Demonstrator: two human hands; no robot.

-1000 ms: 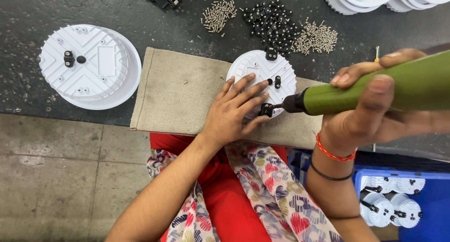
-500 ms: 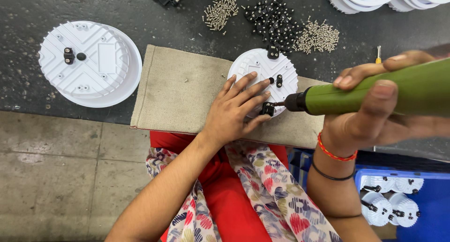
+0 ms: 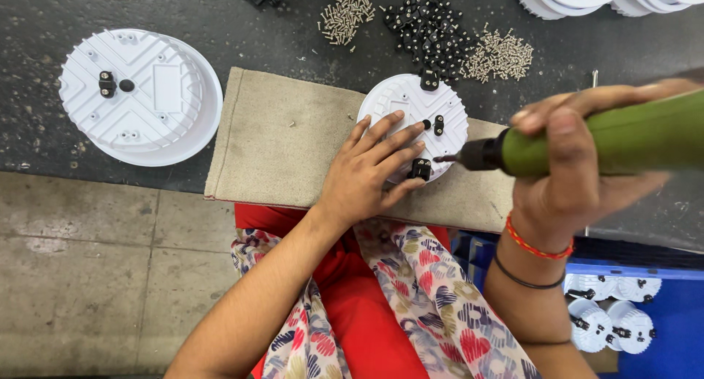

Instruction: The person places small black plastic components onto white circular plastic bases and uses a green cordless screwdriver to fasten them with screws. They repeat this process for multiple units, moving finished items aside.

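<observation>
The left hand (image 3: 367, 175) stays spread flat on the round white housing (image 3: 413, 122) on the beige cloth (image 3: 286, 140) on the tabletop (image 3: 220, 27), while the right hand (image 3: 579, 166) grips the green screwdriver (image 3: 601, 140) — its tip has edged toward the black clip (image 3: 419, 169) at the rim — fastening looks underway.

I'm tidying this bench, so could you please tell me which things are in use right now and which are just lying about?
In use:
left hand steadying the small white disc
right hand holding the green driver
black clip at the driver tip
tan mat

Lying about:
large white disc
screw piles
black clip heap
blue bin
</observation>
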